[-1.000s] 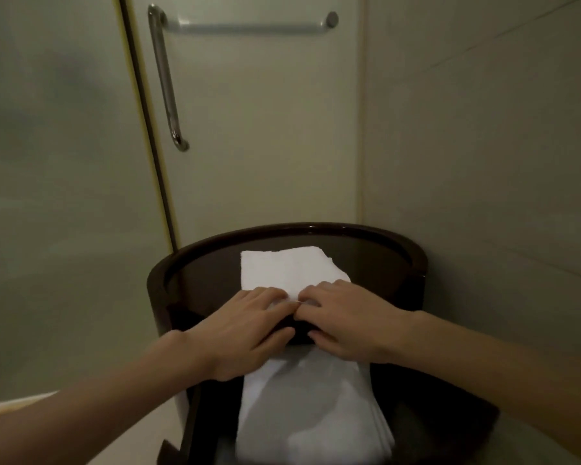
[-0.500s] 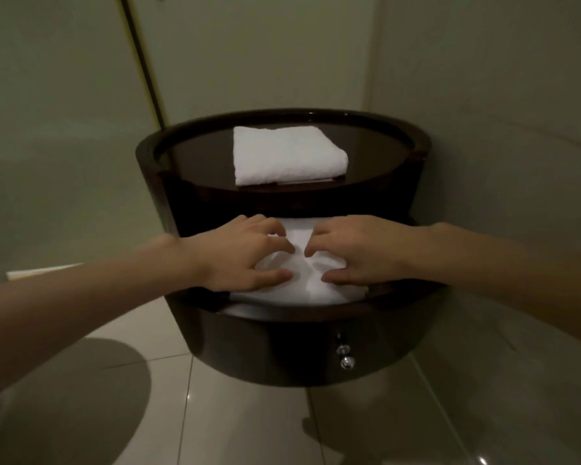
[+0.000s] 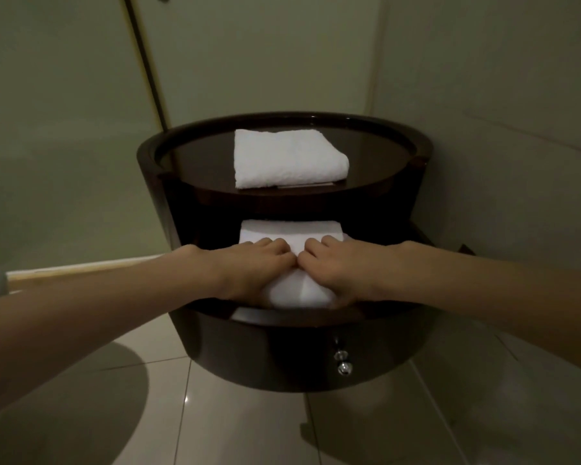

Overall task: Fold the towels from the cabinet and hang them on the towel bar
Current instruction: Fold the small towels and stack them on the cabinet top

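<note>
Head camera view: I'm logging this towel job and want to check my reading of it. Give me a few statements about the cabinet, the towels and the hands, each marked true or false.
1. A folded top towel lies on the dark cabinet. True.
2. Both hands rest on that top towel. False: the left hand and the right hand grip the lower towel on the shelf below.
3. The floor is carpeted. False: it is glossy floor tiles.
4. Two shiny knobs sit on the cabinet's lower front. True.
</note>
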The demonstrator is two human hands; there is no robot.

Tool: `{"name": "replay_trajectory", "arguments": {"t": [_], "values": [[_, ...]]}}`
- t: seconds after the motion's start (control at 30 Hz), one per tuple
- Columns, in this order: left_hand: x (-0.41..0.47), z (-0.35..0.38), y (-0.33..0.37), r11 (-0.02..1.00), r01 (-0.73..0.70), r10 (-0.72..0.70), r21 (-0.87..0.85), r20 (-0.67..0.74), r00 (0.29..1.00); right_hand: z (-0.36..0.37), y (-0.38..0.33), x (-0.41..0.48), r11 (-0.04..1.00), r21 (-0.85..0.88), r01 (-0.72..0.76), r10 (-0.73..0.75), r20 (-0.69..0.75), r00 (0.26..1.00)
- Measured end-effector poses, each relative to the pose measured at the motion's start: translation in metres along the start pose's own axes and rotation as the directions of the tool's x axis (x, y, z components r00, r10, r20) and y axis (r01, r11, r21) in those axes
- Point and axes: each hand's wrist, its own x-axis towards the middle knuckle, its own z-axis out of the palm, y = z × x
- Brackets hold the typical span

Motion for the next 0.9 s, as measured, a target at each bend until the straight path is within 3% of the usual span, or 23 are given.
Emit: {"name": "replay_trajectory", "arguments": {"t": [0.13,0.33,0.5,0.63,0.9], "values": [[-0.008,-0.014,-0.003,0.986,0.002,-0.005,-0.169,-0.017,1.0,-0.008,0.007,-0.003,0.988,0.156,-0.005,0.011,-0.042,0.999],[-0.015,-0.025,0.0,0.955,0.057,-0.101,-0.291,-0.14,0.985,-0.029,0.024,-0.001,0.955,0.291,-0.063,0.091,-0.084,0.992],[-0.015,-0.039,-0.002,0.962,0.199,-0.248,-0.188,-0.295,0.923,-0.056,0.045,0.001,0.932,0.347,-0.102,0.193,-0.238,0.952],[-0.013,-0.07,-0.011,0.955,0.181,-0.27,-0.237,-0.433,0.86,-0.077,0.058,-0.001,0.931,0.335,-0.143,0.244,-0.281,0.928],[-0.008,-0.128,-0.029,0.955,0.152,-0.245,-0.254,-0.393,0.886,-0.109,0.067,-0.012,0.917,0.307,-0.254,0.329,-0.226,0.917]]}}
